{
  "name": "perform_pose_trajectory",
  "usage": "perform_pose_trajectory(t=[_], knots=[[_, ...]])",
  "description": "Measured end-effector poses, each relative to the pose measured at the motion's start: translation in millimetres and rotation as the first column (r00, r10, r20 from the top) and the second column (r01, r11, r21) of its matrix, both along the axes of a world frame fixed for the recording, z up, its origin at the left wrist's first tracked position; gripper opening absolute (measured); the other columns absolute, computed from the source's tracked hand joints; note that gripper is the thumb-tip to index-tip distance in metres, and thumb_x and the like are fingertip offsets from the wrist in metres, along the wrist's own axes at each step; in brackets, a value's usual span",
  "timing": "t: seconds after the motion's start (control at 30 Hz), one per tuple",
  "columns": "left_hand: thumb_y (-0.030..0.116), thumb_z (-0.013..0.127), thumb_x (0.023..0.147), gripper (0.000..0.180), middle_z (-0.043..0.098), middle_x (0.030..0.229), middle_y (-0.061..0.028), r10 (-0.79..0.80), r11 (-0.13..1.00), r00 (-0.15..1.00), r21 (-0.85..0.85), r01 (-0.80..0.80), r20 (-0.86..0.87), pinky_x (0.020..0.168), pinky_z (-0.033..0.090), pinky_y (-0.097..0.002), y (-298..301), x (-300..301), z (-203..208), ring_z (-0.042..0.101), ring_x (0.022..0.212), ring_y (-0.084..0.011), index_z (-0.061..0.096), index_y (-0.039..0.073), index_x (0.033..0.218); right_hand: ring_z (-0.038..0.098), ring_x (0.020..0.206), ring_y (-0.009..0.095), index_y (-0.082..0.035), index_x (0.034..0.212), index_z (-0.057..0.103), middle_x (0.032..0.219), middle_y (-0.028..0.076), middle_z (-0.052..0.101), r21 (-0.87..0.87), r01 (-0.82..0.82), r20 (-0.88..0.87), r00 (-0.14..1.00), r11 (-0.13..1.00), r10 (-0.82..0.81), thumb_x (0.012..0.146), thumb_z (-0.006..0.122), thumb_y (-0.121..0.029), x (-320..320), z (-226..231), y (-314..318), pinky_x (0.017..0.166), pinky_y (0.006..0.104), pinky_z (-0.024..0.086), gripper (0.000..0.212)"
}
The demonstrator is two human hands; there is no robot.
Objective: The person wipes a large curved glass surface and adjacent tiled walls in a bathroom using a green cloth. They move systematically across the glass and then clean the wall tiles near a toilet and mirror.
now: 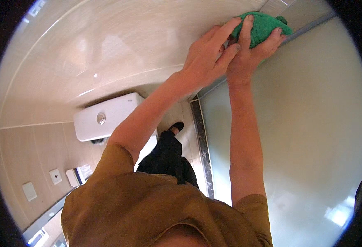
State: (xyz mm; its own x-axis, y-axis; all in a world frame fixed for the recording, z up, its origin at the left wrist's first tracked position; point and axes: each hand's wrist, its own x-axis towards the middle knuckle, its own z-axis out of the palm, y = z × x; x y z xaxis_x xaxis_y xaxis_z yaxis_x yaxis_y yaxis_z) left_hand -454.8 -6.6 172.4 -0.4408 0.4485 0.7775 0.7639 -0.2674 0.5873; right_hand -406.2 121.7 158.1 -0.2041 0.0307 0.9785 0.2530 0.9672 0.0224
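Observation:
A green cloth [265,29] is bunched against the wall, close to the top edge of a frosted glass panel [312,103]. My right hand [249,57] grips it, with fingers spread over its near side and the thumb side toward my left hand. My left hand [205,57] reaches in from the left, its fingers stretched and apart. Its fingertips touch the cloth's left edge, and its thumb lies over the side of my right hand. Part of the left fingers is hidden behind the right hand.
A white toilet cistern [115,113] with a round flush button stands below my left arm. Beige tiled wall [119,45] spans the upper left. A grey metal rail [310,26] tops the glass, and a dark stone sill [199,136] runs along its foot. Wall switches [55,176] sit at lower left.

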Motion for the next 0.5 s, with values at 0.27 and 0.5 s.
perform_pose_trajectory(t=[0.27,0.5], knots=[[0.019,0.064,0.094,0.066,0.057,0.116,-0.0231,0.094,0.993,0.970,0.086,-0.077,-0.223,0.074,0.053,-0.0437,26,-5,-33,0.060,0.091,-0.0362,0.037,-0.006,0.149,0.029,0.140,0.059,-0.038,0.139,0.060,0.156,0.025,0.030,-0.029,-0.005,-0.052,0.999,1.000,0.003,0.097,0.056,-0.040,-5,-20,8,0.109,0.0746,0.024,0.042],[0.032,0.065,0.096,0.073,0.045,0.137,-0.0322,0.091,0.996,0.919,0.018,-0.091,-0.383,0.098,0.046,-0.0496,22,-17,-96,0.052,0.116,-0.0438,0.036,-0.010,0.148,0.038,0.136,0.052,-0.035,0.129,0.069,0.147,0.020,0.042,0.009,0.035,-0.118,0.992,0.999,-0.034,0.089,0.066,-0.028,-14,-36,7,0.111,0.0693,0.027,0.041]])
